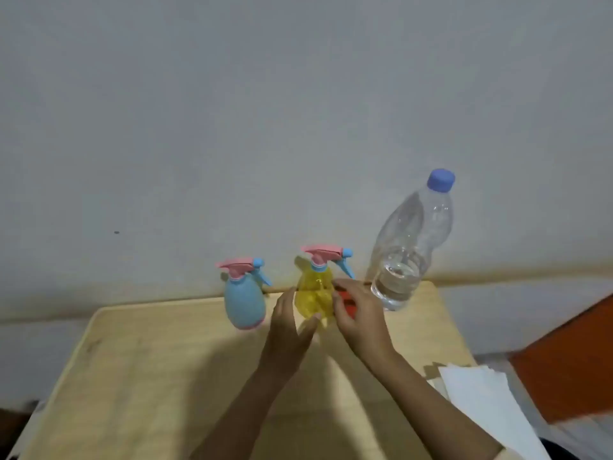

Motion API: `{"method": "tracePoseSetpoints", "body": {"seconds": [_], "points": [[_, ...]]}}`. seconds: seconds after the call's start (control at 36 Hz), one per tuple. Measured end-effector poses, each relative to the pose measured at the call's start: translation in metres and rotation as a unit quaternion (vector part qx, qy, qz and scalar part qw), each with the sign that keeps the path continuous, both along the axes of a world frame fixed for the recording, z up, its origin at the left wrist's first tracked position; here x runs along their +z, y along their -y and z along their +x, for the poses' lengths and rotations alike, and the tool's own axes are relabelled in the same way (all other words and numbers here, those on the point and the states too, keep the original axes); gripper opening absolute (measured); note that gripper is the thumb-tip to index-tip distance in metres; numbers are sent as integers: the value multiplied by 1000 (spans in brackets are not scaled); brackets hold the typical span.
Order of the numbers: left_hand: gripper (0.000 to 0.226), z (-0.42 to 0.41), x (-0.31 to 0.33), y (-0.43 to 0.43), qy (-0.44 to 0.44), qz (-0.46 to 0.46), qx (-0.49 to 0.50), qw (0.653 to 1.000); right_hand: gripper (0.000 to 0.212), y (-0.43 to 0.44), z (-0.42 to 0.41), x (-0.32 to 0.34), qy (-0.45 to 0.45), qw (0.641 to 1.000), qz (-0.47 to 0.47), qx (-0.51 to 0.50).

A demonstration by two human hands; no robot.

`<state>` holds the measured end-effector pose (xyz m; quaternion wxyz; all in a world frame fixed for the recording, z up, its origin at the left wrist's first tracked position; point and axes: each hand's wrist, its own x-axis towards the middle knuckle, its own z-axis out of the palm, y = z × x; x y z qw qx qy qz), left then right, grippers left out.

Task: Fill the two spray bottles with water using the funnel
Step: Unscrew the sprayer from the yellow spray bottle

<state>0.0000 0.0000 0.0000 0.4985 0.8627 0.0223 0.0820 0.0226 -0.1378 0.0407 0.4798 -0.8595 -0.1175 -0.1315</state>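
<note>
A yellow see-through spray bottle with a pink and blue trigger head stands upright near the table's far edge. My left hand is at its left side, fingers straight and thumb touching its lower front. My right hand is at its right side with bent fingers against the bottle. A small red thing, perhaps the funnel, shows between those fingers and is mostly hidden. A blue spray bottle stands upright to the left, untouched. A clear water bottle with a blue cap, about a third full, stands at the right.
The light wooden table stands against a grey wall. White sheets of paper lie past its right edge, beside an orange surface.
</note>
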Motion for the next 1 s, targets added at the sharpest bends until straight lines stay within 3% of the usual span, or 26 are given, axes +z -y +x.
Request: {"method": "tracePoseSetpoints", "body": {"seconds": [0.06, 0.17, 0.28, 0.39, 0.47, 0.64, 0.78, 0.86, 1.0], "points": [[91, 9, -14, 1, -26, 14, 1, 1000, 34, -9, 8, -14, -21, 1000, -8, -1], [66, 41, -31, 7, -60, 36, -23, 997, 34, -33, 19, -33, -5, 998, 40, -40], [87, 56, -59, 8, -80, 50, -72, 993, 42, -51, 38, -37, -22, 993, 79, -87], [99, 52, -43, 11, -50, 29, -26, 998, 28, -56, 48, -26, -41, 976, 161, -140], [71, 42, -37, 7, -30, -10, 13, 999, 10, -51, 48, -15, -103, 961, 223, -124], [93, 28, -34, -2, 55, 7, -21, 998, 9, -30, 39, 6, -101, 953, 281, -54], [94, 16, -10, -9, 87, 49, -84, 991, 11, -17, 33, 36, -128, 940, 317, -9], [99, 9, 7, -12, 55, 28, -109, 992, 13, -16, 26, 49, -152, 918, 367, 9], [91, -8, 29, -22, 20, -6, -155, 988, 17, -17, 12, 59, -176, 910, 374, 3]]}}
